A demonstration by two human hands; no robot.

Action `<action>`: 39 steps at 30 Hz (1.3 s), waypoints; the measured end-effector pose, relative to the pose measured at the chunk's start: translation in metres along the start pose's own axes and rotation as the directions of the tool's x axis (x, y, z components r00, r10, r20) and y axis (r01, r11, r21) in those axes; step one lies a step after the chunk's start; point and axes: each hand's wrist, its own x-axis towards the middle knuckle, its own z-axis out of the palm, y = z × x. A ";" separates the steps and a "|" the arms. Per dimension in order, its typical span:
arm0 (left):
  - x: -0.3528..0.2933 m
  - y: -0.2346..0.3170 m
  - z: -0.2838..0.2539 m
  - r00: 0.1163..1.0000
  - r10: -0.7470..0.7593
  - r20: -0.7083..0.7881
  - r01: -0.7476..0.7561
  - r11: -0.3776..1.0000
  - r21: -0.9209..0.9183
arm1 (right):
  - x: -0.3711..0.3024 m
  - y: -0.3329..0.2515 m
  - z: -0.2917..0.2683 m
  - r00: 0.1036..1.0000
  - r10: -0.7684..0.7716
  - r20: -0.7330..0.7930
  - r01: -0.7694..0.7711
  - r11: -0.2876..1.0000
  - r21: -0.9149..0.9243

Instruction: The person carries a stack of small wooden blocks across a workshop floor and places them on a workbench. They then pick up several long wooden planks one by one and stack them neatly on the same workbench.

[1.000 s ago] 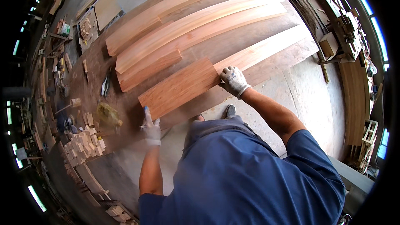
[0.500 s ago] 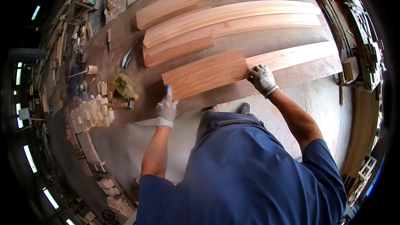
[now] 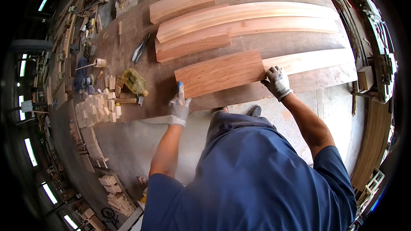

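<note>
A reddish-brown wooden board (image 3: 220, 73) lies near the front edge of the worktable, slightly slanted. My left hand (image 3: 179, 106), in a pale glove with a blue-tipped finger, grips its left end: the index finger stretches along the end edge and the thumb is by the near corner. At the other end my gloved right hand (image 3: 278, 82) has its fingers curled over the near right corner, their tips partly hidden. From beside that corner a long pale plank (image 3: 312, 61) runs off to the right.
Further back on the table (image 3: 128, 45) lie several long curved planks (image 3: 239, 12). To the left are a yellowish plastic bottle (image 3: 133, 82), a pile of small wood blocks (image 3: 94, 109), a hammer (image 3: 128, 100) and a cup with a stick (image 3: 99, 63).
The whole scene has shifted slightly to the right in the picture. Both hands stay at the same ends of the board, with no clear movement of it against the other planks.
</note>
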 end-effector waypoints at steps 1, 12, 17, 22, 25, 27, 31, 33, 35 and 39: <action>0.000 -0.001 0.001 1.000 0.017 -0.013 -0.017 1.000 0.015 | 0.001 -0.001 -0.002 1.000 -0.001 0.002 0.001 1.000 -0.003; 0.003 0.008 -0.004 0.996 -0.064 0.061 0.057 0.993 0.105 | -0.003 0.002 -0.002 0.999 -0.026 -0.032 0.027 0.999 0.019; -0.001 0.004 -0.003 0.996 -0.082 0.043 0.081 0.996 0.035 | 0.000 0.002 0.003 1.000 -0.005 0.016 0.005 0.999 -0.048; 0.003 0.035 -0.025 0.989 -0.145 0.026 0.148 0.979 -0.141 | -0.004 -0.002 -0.002 0.999 0.012 0.044 -0.009 0.998 -0.059; 0.004 0.030 -0.010 0.949 -0.316 -0.016 0.281 0.865 -0.416 | -0.004 0.000 -0.002 1.000 0.009 0.022 -0.007 0.998 -0.055; 0.007 0.023 0.006 0.964 -0.263 -0.020 0.226 0.863 -0.451 | 0.000 -0.001 -0.001 1.000 0.005 0.006 -0.005 0.999 -0.047; 0.016 0.021 0.008 0.945 -0.327 0.017 0.321 0.917 -0.236 | -0.004 0.000 0.002 0.999 0.019 -0.047 -0.019 1.000 -0.002; 0.015 0.037 -0.007 0.914 -0.400 0.066 0.405 0.908 -0.110 | -0.003 0.001 0.004 0.997 0.000 -0.074 -0.001 1.000 -0.007; 0.016 0.046 -0.017 0.896 -0.431 0.109 0.437 0.898 -0.046 | -0.003 0.000 0.003 0.999 0.016 -0.029 -0.017 0.999 -0.030; 0.017 0.045 -0.020 0.898 -0.423 0.121 0.427 0.904 -0.001 | 0.000 -0.001 0.000 0.999 0.001 -0.041 -0.002 1.000 -0.028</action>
